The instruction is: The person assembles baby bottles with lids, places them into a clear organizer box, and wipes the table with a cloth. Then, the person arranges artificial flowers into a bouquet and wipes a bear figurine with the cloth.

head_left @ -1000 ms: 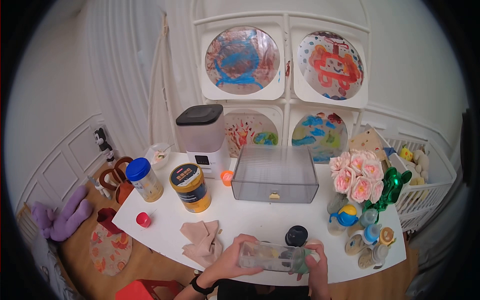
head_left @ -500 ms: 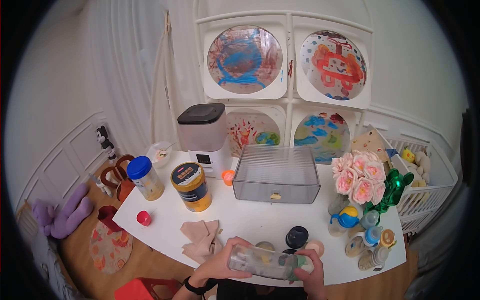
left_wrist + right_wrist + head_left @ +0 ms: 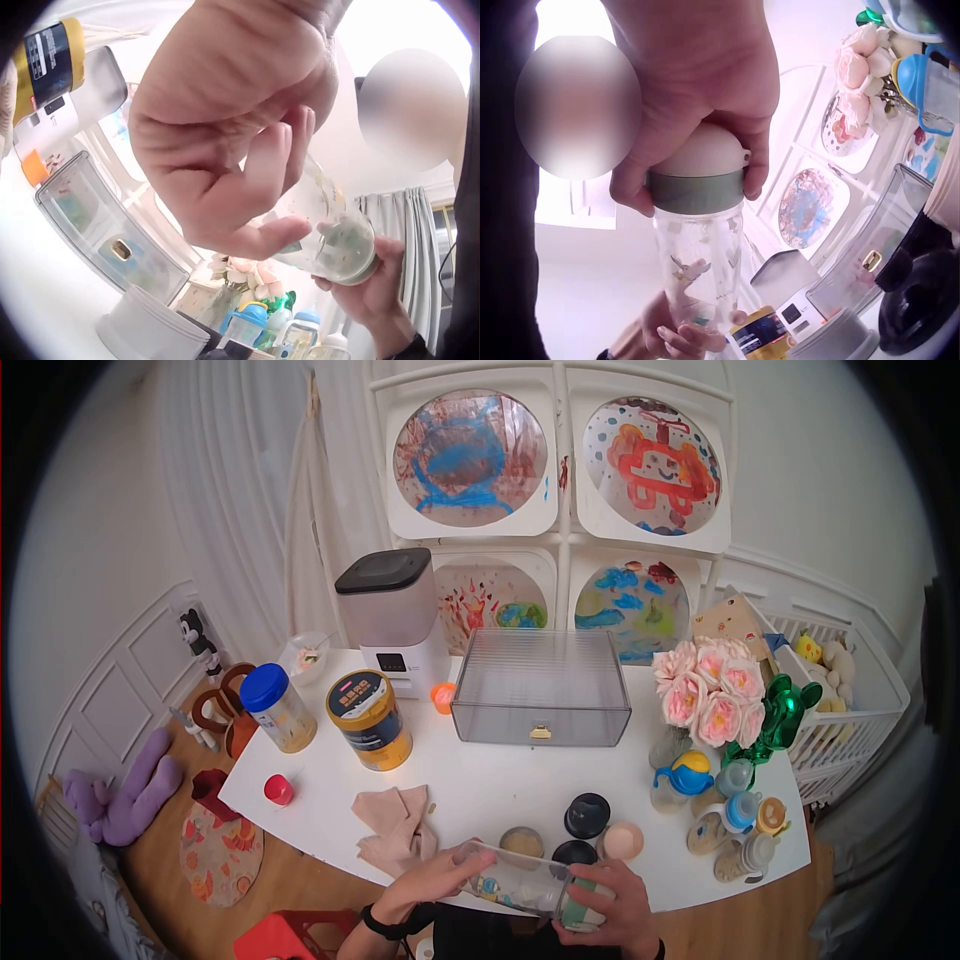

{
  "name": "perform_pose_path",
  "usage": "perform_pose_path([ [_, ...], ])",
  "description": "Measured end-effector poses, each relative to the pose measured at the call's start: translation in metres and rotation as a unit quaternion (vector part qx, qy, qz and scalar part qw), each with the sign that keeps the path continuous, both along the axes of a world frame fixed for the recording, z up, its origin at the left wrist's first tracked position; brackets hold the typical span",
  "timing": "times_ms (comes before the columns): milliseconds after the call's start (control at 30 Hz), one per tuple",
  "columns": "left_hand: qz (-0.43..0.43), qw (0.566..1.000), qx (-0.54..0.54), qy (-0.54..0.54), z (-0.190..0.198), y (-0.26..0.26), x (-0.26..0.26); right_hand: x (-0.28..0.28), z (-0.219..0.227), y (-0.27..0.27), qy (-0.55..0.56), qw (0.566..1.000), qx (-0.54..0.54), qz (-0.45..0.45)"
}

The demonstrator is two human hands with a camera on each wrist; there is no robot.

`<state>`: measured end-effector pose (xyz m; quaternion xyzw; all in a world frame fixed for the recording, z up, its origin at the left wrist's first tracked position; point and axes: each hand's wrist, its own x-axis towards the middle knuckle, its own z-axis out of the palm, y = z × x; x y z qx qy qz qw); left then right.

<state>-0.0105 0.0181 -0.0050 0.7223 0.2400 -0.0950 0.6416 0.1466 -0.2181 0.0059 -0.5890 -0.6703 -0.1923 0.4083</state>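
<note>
Both hands hold a clear plastic bottle [image 3: 522, 880] lying nearly sideways over the table's front edge. My left hand [image 3: 432, 880] grips its base end, fingers curled around it, as the left wrist view shows. With my right hand [image 3: 612, 905] I grip the green collar [image 3: 697, 193] and the pale domed lid [image 3: 699, 154], thumb and fingers on opposite sides. Small printed figures show on the clear wall. Just beyond the bottle stand two black round items [image 3: 587, 815], a pale peach lid [image 3: 622, 840] and a round container [image 3: 521, 843].
A beige cloth [image 3: 393, 825] lies left of the hands. Farther back are a yellow tub [image 3: 372, 725], a blue-lidded jar [image 3: 280, 710], a dispenser [image 3: 392, 620] and a grey clear box [image 3: 540, 690]. Several bottles [image 3: 740, 812] and pink roses [image 3: 712, 690] stand right. A red cup [image 3: 279, 790] is at left.
The bottle has tilted, its lidded end lower and nearer my body. My right hand has moved from the lid's end to wrap over the lid and collar. The head view has shifted slightly.
</note>
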Motion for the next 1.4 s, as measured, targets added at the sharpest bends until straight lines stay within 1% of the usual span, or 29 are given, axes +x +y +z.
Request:
perform_pose_path([
  [33,0.006,1.000,0.009,-0.020,0.004,-0.003,0.000,0.000,-0.001,0.000,0.003,1.000,-0.002,-0.001],
  [100,0.007,0.999,0.017,-0.035,0.008,-0.010,0.000,0.001,-0.007,-0.001,0.173,0.985,-0.006,-0.025],
  [133,0.010,0.978,0.132,-0.163,0.007,-0.015,-0.001,0.000,-0.013,-0.002,0.179,0.983,-0.008,-0.030],
  [167,0.012,0.927,0.241,-0.286,0.006,-0.018,-0.002,-0.003,-0.020,-0.004,0.475,0.879,-0.038,-0.015],
  [200,0.006,0.930,0.236,-0.281,0.006,-0.019,-0.003,-0.003,-0.028,-0.005,0.723,0.688,-0.061,0.001],
  [233,0.005,0.923,0.255,-0.287,0.008,-0.017,-0.003,0.002,-0.031,-0.004,0.748,0.659,-0.063,0.051],
  [267,0.005,0.916,0.272,-0.295,0.007,-0.015,-0.002,0.000,-0.030,-0.007,0.752,0.655,-0.061,0.045],
  [333,0.026,0.928,0.241,-0.283,-0.010,-0.001,0.000,-0.004,-0.018,-0.012,0.683,0.715,-0.095,0.116],
  [367,0.070,0.974,0.020,-0.213,-0.017,0.008,0.000,-0.004,-0.015,-0.015,0.608,0.774,-0.115,0.136],
  [400,0.111,0.965,-0.200,-0.131,-0.020,0.013,-0.001,-0.003,-0.014,-0.018,0.611,0.772,-0.115,0.134],
  [467,0.078,0.961,-0.239,-0.115,-0.015,0.007,-0.003,-0.001,-0.012,-0.018,0.367,0.912,-0.177,-0.049],
  [533,0.100,0.969,-0.036,-0.223,-0.006,-0.013,-0.003,0.001,-0.023,-0.013,0.407,0.898,-0.150,-0.067],
  [567,0.098,0.970,-0.038,-0.220,-0.006,-0.012,-0.003,0.006,-0.044,-0.013,0.417,0.886,-0.175,-0.106],
  [600,0.082,0.954,0.119,-0.263,-0.005,-0.012,-0.002,0.008,-0.056,-0.015,0.425,0.871,-0.199,-0.145],
  [633,0.063,0.912,0.273,-0.299,-0.004,-0.011,-0.003,0.012,-0.049,-0.015,0.385,0.883,-0.223,-0.153],
  [733,0.108,0.938,0.192,-0.267,-0.009,-0.008,-0.005,0.007,-0.013,-0.016,0.397,0.886,-0.196,-0.135],
  [833,0.117,0.945,0.119,-0.280,-0.016,-0.006,-0.008,0.003,-0.023,-0.012,0.436,0.892,-0.074,-0.098],
  [867,0.119,0.946,0.118,-0.277,-0.016,-0.008,-0.009,0.003,-0.028,-0.012,0.438,0.891,-0.076,-0.097],
  [933,0.062,0.931,0.127,-0.336,-0.011,-0.011,-0.007,0.008,-0.037,-0.013,0.330,0.939,0.000,-0.097],
  [967,0.065,0.931,0.126,-0.335,-0.009,-0.012,-0.004,0.011,-0.039,-0.020,0.330,0.939,-0.002,-0.095],
  [1033,0.003,0.897,0.167,-0.410,-0.004,-0.009,0.002,0.017,-0.041,-0.032,0.366,0.905,-0.172,-0.132],
  [1067,0.004,0.897,0.168,-0.409,0.001,-0.007,0.004,0.020,-0.041,-0.027,0.366,0.905,-0.173,-0.131],
  [1133,-0.055,0.889,0.246,-0.382,0.012,-0.006,0.004,0.029,-0.040,-0.009,0.295,0.954,-0.019,-0.037],
  [1167,-0.056,0.889,0.246,-0.382,0.015,-0.006,0.002,0.024,-0.032,-0.002,0.295,0.954,-0.019,-0.038],
  [1233,-0.046,0.932,0.198,-0.302,0.020,-0.008,0.001,0.008,-0.014,0.008,0.433,0.895,0.109,0.008],
  [1267,-0.049,0.932,0.196,-0.301,0.019,-0.010,0.002,0.011,-0.018,0.006,0.434,0.894,0.109,0.006],
  [1333,-0.028,0.929,0.200,-0.310,0.015,-0.014,0.004,0.020,-0.030,0.002,0.289,0.954,0.039,-0.066],
  [1367,-0.032,0.929,0.198,-0.310,0.013,-0.014,0.003,0.017,-0.032,0.001,0.290,0.954,0.039,-0.070],
  [1400,-0.052,0.903,0.266,-0.334,0.011,-0.014,0.004,0.012,-0.034,0.000,0.359,0.927,0.031,-0.099],
])
